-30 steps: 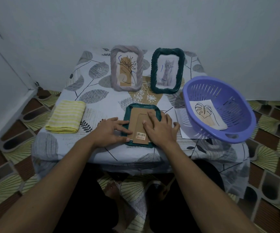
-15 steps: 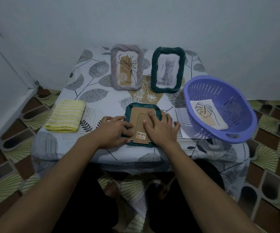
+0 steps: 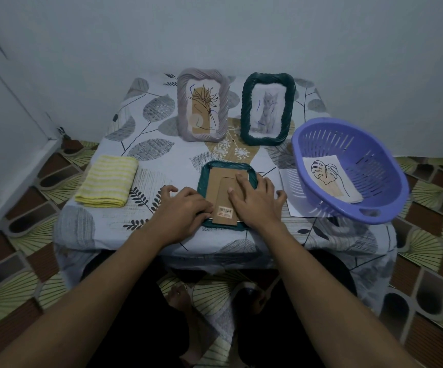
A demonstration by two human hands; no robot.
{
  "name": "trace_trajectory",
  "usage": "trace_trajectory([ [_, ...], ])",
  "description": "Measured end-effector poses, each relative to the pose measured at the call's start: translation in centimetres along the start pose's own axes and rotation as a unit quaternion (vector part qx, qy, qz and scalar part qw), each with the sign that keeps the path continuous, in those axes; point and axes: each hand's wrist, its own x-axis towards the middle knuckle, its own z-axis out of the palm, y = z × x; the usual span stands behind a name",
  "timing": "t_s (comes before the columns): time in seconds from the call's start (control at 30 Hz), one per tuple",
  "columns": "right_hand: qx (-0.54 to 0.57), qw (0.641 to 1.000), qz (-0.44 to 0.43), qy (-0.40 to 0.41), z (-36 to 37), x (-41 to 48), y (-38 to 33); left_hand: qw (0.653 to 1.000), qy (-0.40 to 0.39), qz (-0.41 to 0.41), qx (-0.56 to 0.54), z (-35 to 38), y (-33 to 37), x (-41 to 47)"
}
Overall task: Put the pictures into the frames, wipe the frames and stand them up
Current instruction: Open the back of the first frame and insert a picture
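Face-down green frame [image 3: 206, 173] under both hands' fingers [image 3: 241, 181] (cardboard back up)

Table back: two standing frames [image 3: 203, 106] [image 3: 267, 108] side by side
Table front centre: face-down frame [image 3: 227, 193] under both hands [image 3: 182, 212] [image 3: 256, 201]
Left: folded cloth [image 3: 107, 181]
Right: basket [image 3: 348, 170] holding a picture [image 3: 330, 181]

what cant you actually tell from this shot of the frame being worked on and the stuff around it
Head view only:
- Face-down green frame: its front is against the table, so whether a picture is inside is hidden.
- Its backing board: both the left hand and right hand cover the lower corners, so any clips there are unseen.
- Barcode sticker: print too small to read.
- White sheet: mostly under the purple basket.
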Motion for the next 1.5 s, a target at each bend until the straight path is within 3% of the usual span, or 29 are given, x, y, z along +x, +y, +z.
trace_trajectory([
  [0.27,0.000,1.000,-0.001,-0.002,0.0,0.0,0.0,0.993,-0.012,-0.101,-0.065,0.3,0.2,0.4],
  [0.4,-0.001,1.000,-0.002,0.003,0.0,0.0,0.0,0.981,-0.056,-0.155,-0.102,-0.2,0.5,1.6],
  [0.53,-0.002,1.000,-0.004,0.001,0.0,0.0,0.1,0.952,0.007,-0.201,-0.229,0.0,-0.5,2.5],
  [0.87,-0.005,1.000,-0.002,-0.005,0.1,0.1,0.1,0.975,-0.043,-0.214,-0.038,2.9,1.0,2.6],
  [1.1,-0.002,1.000,0.002,-0.020,-0.1,0.2,0.0,0.977,-0.038,-0.211,-0.013,3.2,0.9,2.7],
  [1.3,0.022,0.994,-0.008,-0.108,-1.5,0.9,0.9,0.977,-0.031,-0.212,-0.015,3.1,1.0,2.6],
  [1.5,0.077,0.992,-0.012,-0.095,-3.1,0.9,1.8,0.977,-0.020,-0.213,-0.016,3.1,0.9,2.6],
])
